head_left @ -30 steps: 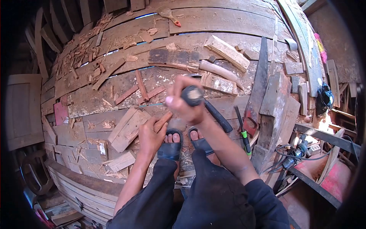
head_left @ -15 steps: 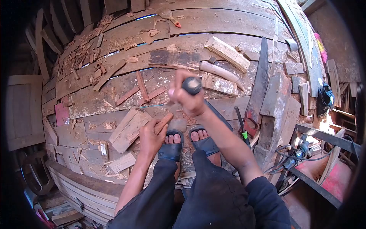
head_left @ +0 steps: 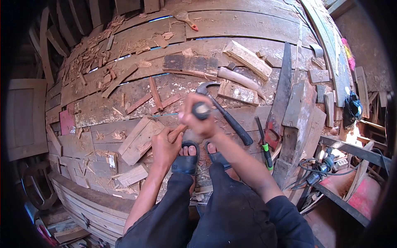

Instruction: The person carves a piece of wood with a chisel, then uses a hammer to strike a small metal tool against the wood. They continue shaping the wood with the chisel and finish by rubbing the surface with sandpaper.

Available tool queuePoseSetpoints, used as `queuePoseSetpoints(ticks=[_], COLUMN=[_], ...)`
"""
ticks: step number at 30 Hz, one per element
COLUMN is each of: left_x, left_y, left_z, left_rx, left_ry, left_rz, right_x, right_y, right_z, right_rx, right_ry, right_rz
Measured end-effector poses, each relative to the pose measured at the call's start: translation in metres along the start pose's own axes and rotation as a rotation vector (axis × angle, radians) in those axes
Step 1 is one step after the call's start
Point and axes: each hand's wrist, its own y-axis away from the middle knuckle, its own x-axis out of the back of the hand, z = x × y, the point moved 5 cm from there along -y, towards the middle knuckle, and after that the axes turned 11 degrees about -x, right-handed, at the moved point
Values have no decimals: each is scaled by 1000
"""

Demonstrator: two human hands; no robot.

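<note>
My left hand [head_left: 164, 146] is closed around a small reddish-brown wood stick [head_left: 178, 131], which slants up and to the right, close beside a thick wooden block [head_left: 140, 140]. Just right of the stick's upper end, my right hand [head_left: 199, 120] grips a black-handled tool [head_left: 202, 110] with its round butt turned up to me. Motion smears this hand, and the tool's working end is hidden beneath it. A claw hammer [head_left: 229, 120] with a dark handle lies on the floor to the right of my right hand.
Around lie a handsaw [head_left: 281, 91], a chisel [head_left: 264, 142] with a green-ringed handle, a curved wooden handle [head_left: 240, 80] and a paintbrush [head_left: 185, 19]. Reddish wood strips [head_left: 155, 94] and shavings are scattered on the plank floor. A heavy timber [head_left: 297, 111] stands at right, near a cabled power tool [head_left: 320, 169].
My right hand has moved down and left with the black-handled tool, closer to the stick, uncovering more of the claw hammer. My left hand has hardly moved.
</note>
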Motion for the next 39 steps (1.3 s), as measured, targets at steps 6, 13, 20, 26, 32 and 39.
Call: queuePoseSetpoints(ticks=[6,13,20,26,32,39], left_x=[7,5,6,7,12,2], left_y=[-4,-9,-10,-17,-20,-12], left_z=[9,8,8,-13,-9,-1], left_rx=[56,99,43,334,430,220], left_ry=[-26,-3,-68,282,209,-120], left_rz=[16,54,40,-212,-580,-536], right_x=[15,25,17,24,15,11], right_y=[-5,-11,8,-13,-7,9], right_z=[23,-48,79,-26,-7,29], right_rx=[21,26,83,-103,-91,-112], right_ry=[-63,-359,-118,-357,-289,-168], right_rz=[194,101,320,140,131,174])
